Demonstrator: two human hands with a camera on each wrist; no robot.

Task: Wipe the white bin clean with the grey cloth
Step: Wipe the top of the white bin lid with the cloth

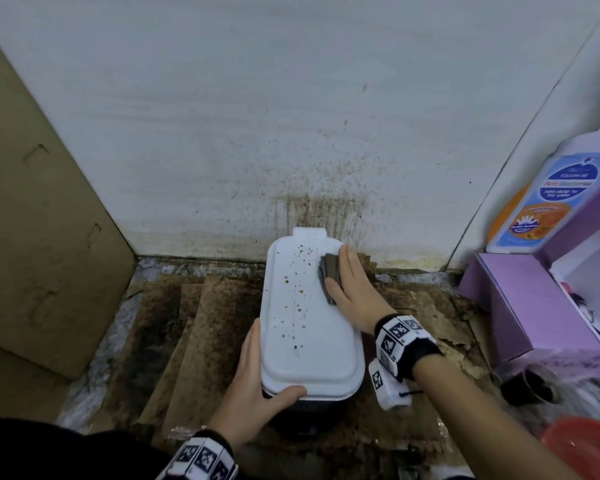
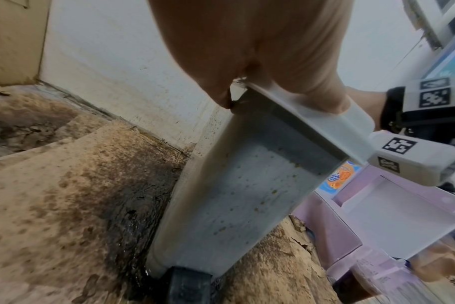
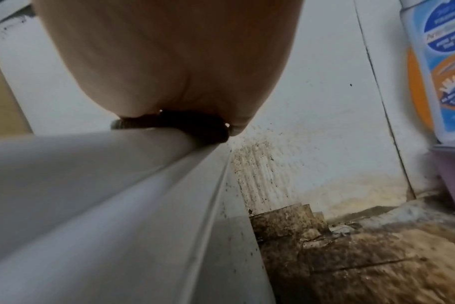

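The white bin [image 1: 305, 341] stands on the floor against the wall, its shut lid speckled with brown spots down the middle. My left hand [image 1: 253, 375] grips the lid's near left corner, thumb over the near edge and fingers along the left side; the left wrist view shows this hand [image 2: 260, 72] on the rim above the bin's spotted side [image 2: 234, 195]. The folded grey cloth [image 1: 328, 271] lies on the lid's far right part. My right hand [image 1: 350, 285] presses flat on it with straight fingers. In the right wrist view the cloth [image 3: 182, 123] is squeezed between palm [image 3: 169, 61] and lid [image 3: 91, 185].
Stained, damp cardboard [image 1: 194, 334] covers the floor around the bin. A brown board [image 1: 39, 220] leans at the left. A purple box [image 1: 520, 299] with a wash bottle [image 1: 548, 199] stands at the right, an orange-red basin [image 1: 582, 441] at the near right. The wall [image 1: 319, 209] behind is splattered.
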